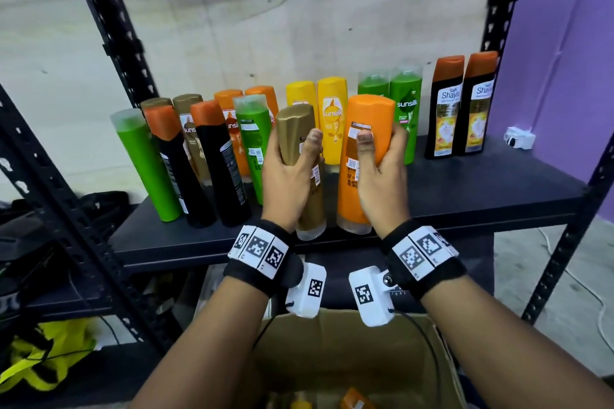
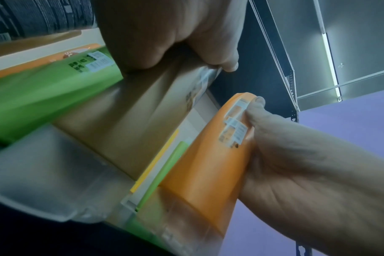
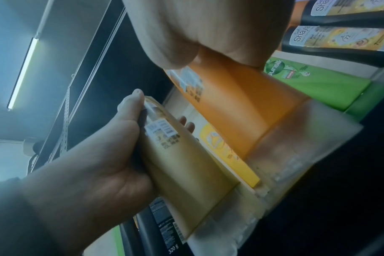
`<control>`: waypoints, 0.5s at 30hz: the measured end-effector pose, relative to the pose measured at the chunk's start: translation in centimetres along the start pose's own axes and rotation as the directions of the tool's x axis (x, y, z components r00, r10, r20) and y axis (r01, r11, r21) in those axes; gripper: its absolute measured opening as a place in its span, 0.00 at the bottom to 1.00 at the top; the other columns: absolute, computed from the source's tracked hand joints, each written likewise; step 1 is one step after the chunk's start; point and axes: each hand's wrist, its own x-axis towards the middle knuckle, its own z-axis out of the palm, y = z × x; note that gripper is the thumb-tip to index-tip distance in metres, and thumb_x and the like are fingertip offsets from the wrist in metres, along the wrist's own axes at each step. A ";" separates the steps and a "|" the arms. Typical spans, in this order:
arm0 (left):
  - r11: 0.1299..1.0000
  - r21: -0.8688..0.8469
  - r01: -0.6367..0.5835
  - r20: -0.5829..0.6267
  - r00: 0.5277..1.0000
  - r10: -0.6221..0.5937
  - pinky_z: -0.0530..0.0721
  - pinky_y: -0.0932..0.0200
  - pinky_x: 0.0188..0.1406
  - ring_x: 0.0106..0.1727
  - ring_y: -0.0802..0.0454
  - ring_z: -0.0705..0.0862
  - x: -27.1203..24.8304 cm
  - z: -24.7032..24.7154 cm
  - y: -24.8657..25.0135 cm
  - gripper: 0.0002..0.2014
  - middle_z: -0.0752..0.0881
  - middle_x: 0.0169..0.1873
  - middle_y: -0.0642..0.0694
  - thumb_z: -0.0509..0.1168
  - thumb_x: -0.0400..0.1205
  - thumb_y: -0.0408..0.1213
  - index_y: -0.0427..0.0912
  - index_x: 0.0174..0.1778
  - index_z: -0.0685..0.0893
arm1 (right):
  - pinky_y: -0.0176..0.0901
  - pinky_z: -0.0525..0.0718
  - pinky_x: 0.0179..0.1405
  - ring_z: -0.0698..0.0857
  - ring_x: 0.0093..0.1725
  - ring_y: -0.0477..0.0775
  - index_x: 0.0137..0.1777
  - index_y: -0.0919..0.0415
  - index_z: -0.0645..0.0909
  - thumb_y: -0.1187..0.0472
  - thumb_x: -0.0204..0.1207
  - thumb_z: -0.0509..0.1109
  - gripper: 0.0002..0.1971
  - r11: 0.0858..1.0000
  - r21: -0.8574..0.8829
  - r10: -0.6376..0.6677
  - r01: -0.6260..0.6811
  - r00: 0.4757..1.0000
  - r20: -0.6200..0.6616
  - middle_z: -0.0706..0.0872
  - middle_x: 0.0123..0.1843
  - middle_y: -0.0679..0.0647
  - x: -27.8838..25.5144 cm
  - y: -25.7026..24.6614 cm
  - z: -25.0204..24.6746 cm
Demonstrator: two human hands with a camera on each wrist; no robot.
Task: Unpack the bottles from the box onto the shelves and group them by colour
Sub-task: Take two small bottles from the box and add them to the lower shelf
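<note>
My left hand (image 1: 292, 169) grips a gold bottle (image 1: 295, 129), cap downward, at the front of the black shelf (image 1: 465, 202). Beside it my right hand (image 1: 382, 173) grips an orange bottle (image 1: 368, 116), also cap down. In the left wrist view the gold bottle (image 2: 129, 131) lies under the palm, with the orange bottle (image 2: 208, 164) and the right thumb to its right. The right wrist view has the orange bottle (image 3: 237, 107) under the palm and the gold bottle (image 3: 186, 164) in the left hand. The cardboard box (image 1: 349, 352) stands open below my forearms.
Along the shelf's back stand gold, orange, yellow (image 1: 332, 119) and green (image 1: 405, 109) bottles, and two black ones with orange caps (image 1: 461, 106) at the right. Front left stand green (image 1: 143, 163) and black (image 1: 219, 159) bottles. Shelf uprights (image 1: 109, 16) flank both sides. A purple wall (image 1: 564, 43) is at right.
</note>
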 end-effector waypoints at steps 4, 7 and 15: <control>0.999 0.032 -0.011 -0.009 1.000 0.011 0.90 0.34 0.54 0.53 0.46 0.92 0.7 0.2 -0.9 0.25 0.91 0.51 0.49 0.73 0.76 0.66 0.56 0.63 0.82 | 0.51 0.86 0.62 0.85 0.63 0.50 0.76 0.46 0.66 0.36 0.83 0.63 0.26 0.999 -0.014 -0.030 0.030 0.999 0.041 0.82 0.68 0.48 0.4 0.8 0.7; 0.999 0.050 -0.020 -0.008 1.000 0.020 0.91 0.36 0.55 0.53 0.47 0.92 0.9 0.3 -1.1 0.28 0.91 0.51 0.49 0.73 0.76 0.66 0.53 0.65 0.81 | 0.41 0.84 0.57 0.86 0.61 0.47 0.75 0.44 0.66 0.36 0.82 0.63 0.25 0.999 -0.016 -0.038 0.039 0.997 0.065 0.84 0.67 0.47 0.5 1.7 1.2; 0.994 0.087 -0.061 -0.011 0.998 0.062 0.89 0.56 0.58 0.58 0.57 0.89 0.2 0.3 -2.1 0.27 0.90 0.57 0.55 0.72 0.81 0.58 0.48 0.71 0.78 | 0.33 0.81 0.58 0.84 0.64 0.46 0.76 0.46 0.66 0.36 0.86 0.54 0.24 0.999 -0.049 0.017 -0.009 0.987 0.163 0.81 0.70 0.48 -2.0 6.0 0.7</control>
